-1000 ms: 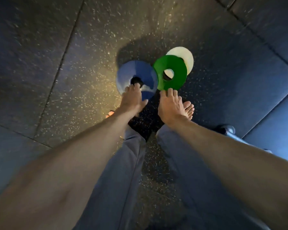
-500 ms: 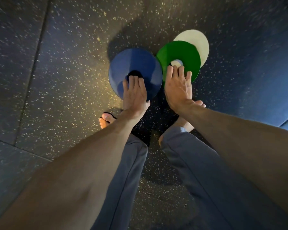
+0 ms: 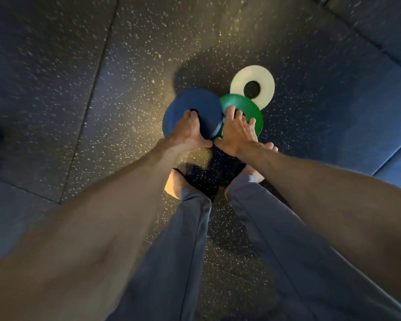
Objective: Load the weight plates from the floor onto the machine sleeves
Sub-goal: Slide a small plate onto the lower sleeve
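Three round weight plates lie close together on the dark speckled floor ahead of my feet. My left hand (image 3: 188,129) grips the blue plate (image 3: 190,103), fingers hooked into its centre hole and thumb at the near rim; its right edge is tilted up off the floor. My right hand (image 3: 235,129) holds the green plate (image 3: 252,112), fingers curled into its hole, which they hide. The white plate (image 3: 265,76) lies flat beyond the green one, its hole uncovered, with no hand on it. No machine sleeve is in view.
My bare feet (image 3: 175,184) and grey trouser legs (image 3: 188,251) stand just behind the plates. The rubber floor (image 3: 79,89) has tile seams at the left. A lighter blue mat (image 3: 396,163) begins at the far right.
The green plate has slid off the white one, uncovering the white plate's hole. Both hands have closed into the plate holes, and the blue plate's right edge has lifted.
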